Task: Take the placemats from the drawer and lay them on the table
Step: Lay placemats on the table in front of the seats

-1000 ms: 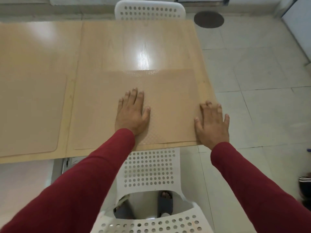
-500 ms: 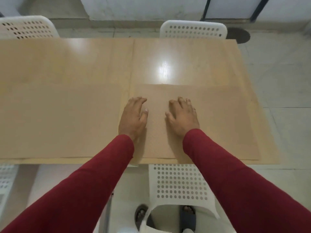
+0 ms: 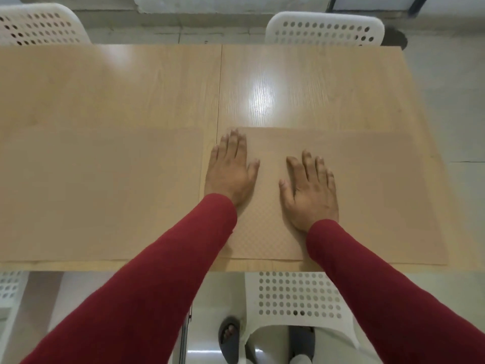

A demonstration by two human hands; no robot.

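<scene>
From the head camera, looking down over the person's arms, two tan placemats lie flat on the light wooden table (image 3: 157, 88), side by side along its near edge. The right placemat (image 3: 367, 193) carries both hands. The left hand (image 3: 231, 174) rests palm down at that mat's left edge, fingers straight and close together, tips reaching nearly to the far left corner; it grips nothing, only presses flat. The right hand (image 3: 309, 190) lies palm down a little to the right, near the left hand but apart from it, fingers slightly spread and extended, likewise holding nothing. The left placemat (image 3: 99, 190) sits just beside the other, a narrow strip of bare table between them. Both arms wear dark red sleeves (image 3: 147, 292). Two white perforated chairs (image 3: 325, 30) stand at the far side, another white perforated chair (image 3: 296, 298) is tucked under the near edge, and sandalled feet (image 3: 229, 337) show on the pale floor below.
</scene>
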